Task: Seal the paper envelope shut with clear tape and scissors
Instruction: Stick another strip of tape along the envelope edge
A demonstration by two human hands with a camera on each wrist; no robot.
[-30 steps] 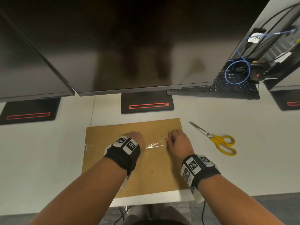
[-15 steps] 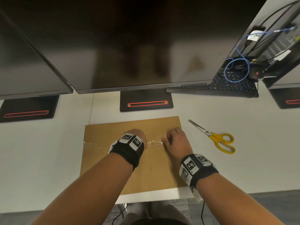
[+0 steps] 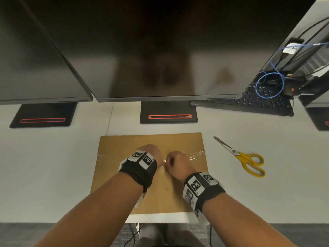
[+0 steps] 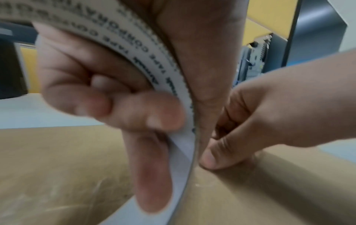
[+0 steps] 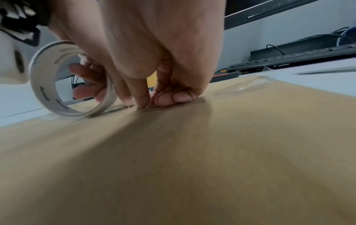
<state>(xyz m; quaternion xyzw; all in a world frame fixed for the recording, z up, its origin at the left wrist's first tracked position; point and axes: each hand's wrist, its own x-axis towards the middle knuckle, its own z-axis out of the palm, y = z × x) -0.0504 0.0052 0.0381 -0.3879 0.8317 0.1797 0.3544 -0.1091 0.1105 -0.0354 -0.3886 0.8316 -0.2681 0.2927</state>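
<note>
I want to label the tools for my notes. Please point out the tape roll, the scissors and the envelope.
tape roll (image 5: 48, 85), right wrist view, on the inner white core.
scissors (image 3: 252, 163), head view, on the yellow handles.
envelope (image 3: 165, 193), head view, on the bare brown paper between the forearms.

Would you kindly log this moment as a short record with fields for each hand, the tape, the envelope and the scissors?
left hand: grips the tape roll, fingers through its core
right hand: fingers curled, fingertips pressing the tape strip down beside the roll
tape strip: laid across the envelope
envelope: flat on the white desk
scissors: unused, on the desk right of the envelope
</note>
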